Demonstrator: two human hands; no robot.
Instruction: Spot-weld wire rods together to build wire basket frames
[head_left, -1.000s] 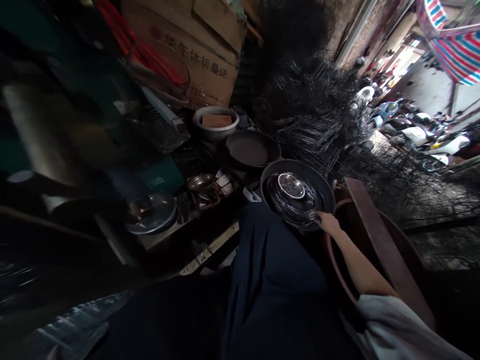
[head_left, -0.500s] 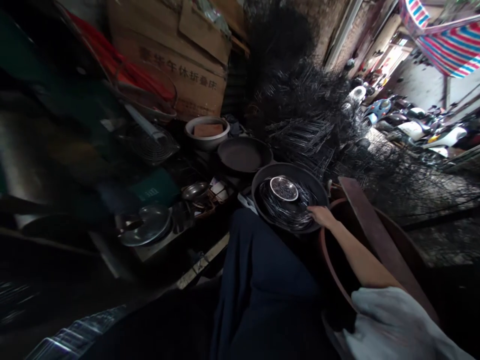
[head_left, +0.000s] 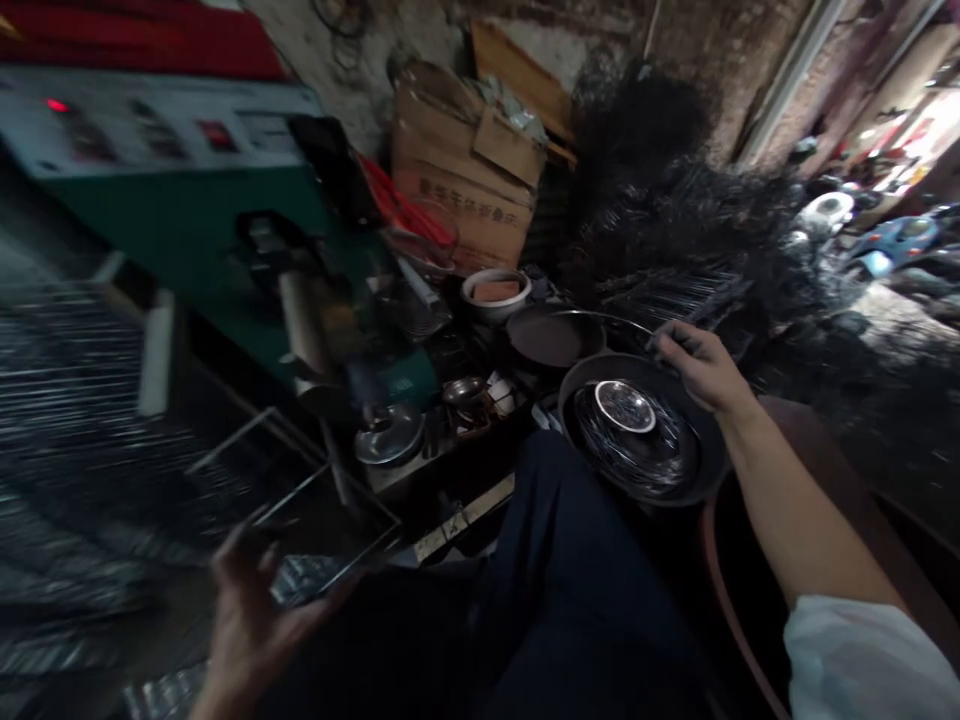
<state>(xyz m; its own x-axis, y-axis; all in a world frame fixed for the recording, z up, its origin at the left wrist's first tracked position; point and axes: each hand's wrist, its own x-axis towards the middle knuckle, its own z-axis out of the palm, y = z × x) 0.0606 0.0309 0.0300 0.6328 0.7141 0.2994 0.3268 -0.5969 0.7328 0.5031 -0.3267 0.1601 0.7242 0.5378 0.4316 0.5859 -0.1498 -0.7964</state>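
My right hand (head_left: 697, 360) is closed on a thin metal wire (head_left: 611, 317), which reaches left over a dark shallow pan (head_left: 544, 338). Below that hand sits a wider dark pan (head_left: 574, 440) with a bundle of shiny wire pieces (head_left: 637, 465) and a small round metal dish (head_left: 625, 406). At lower left my left hand (head_left: 259, 610), blurred, has thumb and fingers around the near side of a rectangular wire frame (head_left: 296, 492). A green machine (head_left: 187, 230) with a grey control panel (head_left: 172, 130) stands beyond the frame.
A pale bowl (head_left: 497, 297) holds a reddish block. Metal lids (head_left: 390, 437) and a small metal bowl (head_left: 465, 390) lie beside the machine. Stacked wirework (head_left: 60, 400) fills the left side. A large brown tub (head_left: 716, 560) stands at right, and a cardboard box (head_left: 465, 190) behind.
The view has swung left, showing more of the machine. My right hand has risen from the wire-filled pan with a wire in it. My left hand has come into view at the wire frame.
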